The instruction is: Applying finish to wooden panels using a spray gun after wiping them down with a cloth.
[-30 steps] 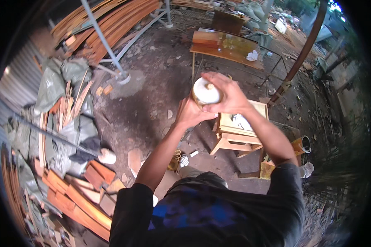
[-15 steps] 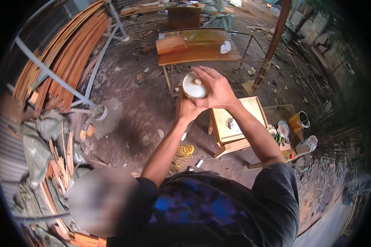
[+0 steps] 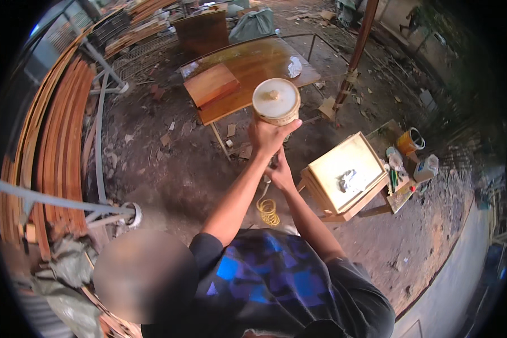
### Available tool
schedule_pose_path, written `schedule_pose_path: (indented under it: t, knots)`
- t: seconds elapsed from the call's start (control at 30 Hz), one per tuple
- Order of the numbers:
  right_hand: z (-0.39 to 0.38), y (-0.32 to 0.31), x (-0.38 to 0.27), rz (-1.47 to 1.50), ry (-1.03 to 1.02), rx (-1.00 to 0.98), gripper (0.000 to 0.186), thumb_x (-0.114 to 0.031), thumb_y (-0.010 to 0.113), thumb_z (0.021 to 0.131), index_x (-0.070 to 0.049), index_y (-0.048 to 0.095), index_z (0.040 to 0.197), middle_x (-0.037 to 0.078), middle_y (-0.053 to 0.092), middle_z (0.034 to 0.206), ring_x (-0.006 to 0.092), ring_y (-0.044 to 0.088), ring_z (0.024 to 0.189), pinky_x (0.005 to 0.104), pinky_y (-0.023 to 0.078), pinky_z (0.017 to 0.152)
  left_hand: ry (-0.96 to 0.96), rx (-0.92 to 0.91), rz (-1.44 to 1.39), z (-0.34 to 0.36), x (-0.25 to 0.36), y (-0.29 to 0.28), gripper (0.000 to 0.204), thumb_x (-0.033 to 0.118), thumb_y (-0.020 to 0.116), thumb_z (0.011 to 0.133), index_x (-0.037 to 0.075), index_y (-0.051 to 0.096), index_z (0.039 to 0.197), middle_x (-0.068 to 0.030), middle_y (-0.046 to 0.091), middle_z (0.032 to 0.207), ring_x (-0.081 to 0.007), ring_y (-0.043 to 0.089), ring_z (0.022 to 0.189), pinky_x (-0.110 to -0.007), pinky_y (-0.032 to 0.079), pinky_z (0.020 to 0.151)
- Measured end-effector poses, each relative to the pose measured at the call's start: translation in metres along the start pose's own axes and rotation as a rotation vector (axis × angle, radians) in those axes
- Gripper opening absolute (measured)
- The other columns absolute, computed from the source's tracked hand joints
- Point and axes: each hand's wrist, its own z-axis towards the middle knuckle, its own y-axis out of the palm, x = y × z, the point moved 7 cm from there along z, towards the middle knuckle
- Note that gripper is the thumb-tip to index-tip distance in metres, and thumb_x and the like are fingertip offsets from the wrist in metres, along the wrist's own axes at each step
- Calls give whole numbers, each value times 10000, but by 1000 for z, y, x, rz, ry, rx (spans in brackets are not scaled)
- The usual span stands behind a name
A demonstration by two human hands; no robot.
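"Well, how do the arms stand?"

"Stretched forward, a worker's forearms converge above the yard floor. The left hand [image 3: 268, 137] reaches farther out, wrapped around the lower part of a pale lidded cup [image 3: 277, 102], thumb lying along its near right side. The right hand [image 3: 281, 172] sits just behind and below, fingers curled beside something dark; from here I can't make out what they grip, if anything."

"And the cup?"

"It's held in the air, just this side of a brown table [image 3: 265, 59]. Its white lid [image 3: 284, 104] faces upward, a small knob [image 3: 274, 95] near the middle. The long axis runs up and down, with a strip of side wall showing toward the worker."

"What hems it in?"

"Ahead, the table's near edge, with a reddish wooden block [image 3: 211, 85] on its left part. To the right, a pale wooden piece with a raised rim [image 3: 343, 169] stands near the right forearm, crumpled paper [image 3: 350, 181] on top. Below the hands, a coiled yellow hose [image 3: 268, 213] hangs or lies; I can't say which. The widest opening runs left, over dark, littered ground [image 3: 163, 163] toward a grey pole [image 3: 56, 198]."
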Motion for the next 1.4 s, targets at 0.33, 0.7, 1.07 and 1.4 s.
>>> schedule_pose_path:
  t: [0.33, 0.7, 1.07, 1.4]
  knots:
    - [197, -16, 5, -334, 134, 734, 751, -368, 654, 818, -62, 428, 1466, 272, 683, 1138, 450, 646, 1090, 483, 506, 916, 273, -281, 62, 145, -53, 12, 832, 369, 867, 705, -15, 520, 1357, -242, 564, 1350, -374, 562, 1247, -410, 438, 1052]
    - [445, -172, 103, -626, 542, 862, 529, -294, 624, 779, -109, 569, 1272, 245, 714, 997, 445, 682, 961, 516, 526, 852, -722, -799, 579, 11, -391, -190, 662, 445, 742, 840, 22, 601, 1330, -217, 672, 1228, -334, 648, 1160, -398, 507, 979]
    - [631, -268, 178, -655, 564, 901, 774, -248, 622, 724, 0, 424, 1429, 279, 672, 1114, 457, 646, 1035, 516, 500, 920, -965, -451, 419, 128, -376, -121, 572, 314, 726, 884, -14, 587, 1331, -203, 655, 1271, -296, 629, 1186, -379, 490, 1000]
    - [641, -272, 195, -629, 508, 747, 870, -293, 614, 741, -4, 316, 1506, 235, 436, 1440, 457, 557, 1190, 489, 473, 992, -959, -486, 398, 168, -387, -113, 563, 306, 720, 900, 9, 576, 1356, -203, 639, 1302, -286, 618, 1201, -373, 480, 1013]
